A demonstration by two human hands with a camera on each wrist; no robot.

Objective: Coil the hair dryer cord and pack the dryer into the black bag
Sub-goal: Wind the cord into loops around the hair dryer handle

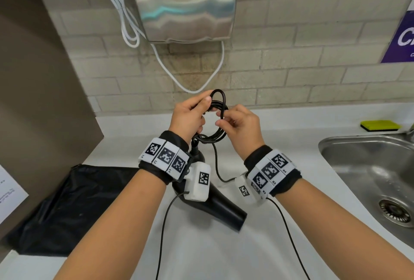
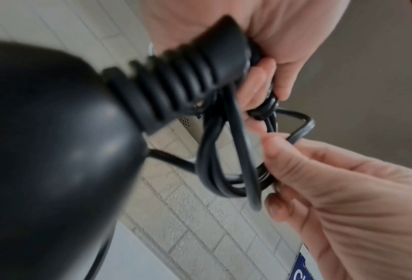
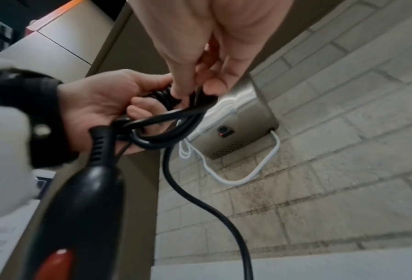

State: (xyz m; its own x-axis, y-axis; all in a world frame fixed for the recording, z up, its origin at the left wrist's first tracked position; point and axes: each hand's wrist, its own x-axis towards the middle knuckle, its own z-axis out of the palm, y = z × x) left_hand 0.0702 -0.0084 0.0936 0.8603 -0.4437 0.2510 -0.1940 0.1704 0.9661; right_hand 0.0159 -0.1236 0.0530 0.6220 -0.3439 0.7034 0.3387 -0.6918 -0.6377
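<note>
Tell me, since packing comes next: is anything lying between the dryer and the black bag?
Nothing visible does. The hair dryer hangs by its cord just right of the black bag, with only bare counter between them. The bag lies flat; I cannot tell if its mouth is open.

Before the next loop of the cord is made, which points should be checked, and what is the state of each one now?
1. Left hand grips the coiled cord: ok.
2. Right hand pinches a loop of it: ok.
3. All cord coiled: not ok, a free length hangs down to the counter.
4. Plug end located: cannot tell, not seen in any view.
5. Hair dryer hangs below the left wrist, near the counter: resting or lifted, cannot tell.
6. Black bag lies flat at the left; mouth open: cannot tell.
</note>
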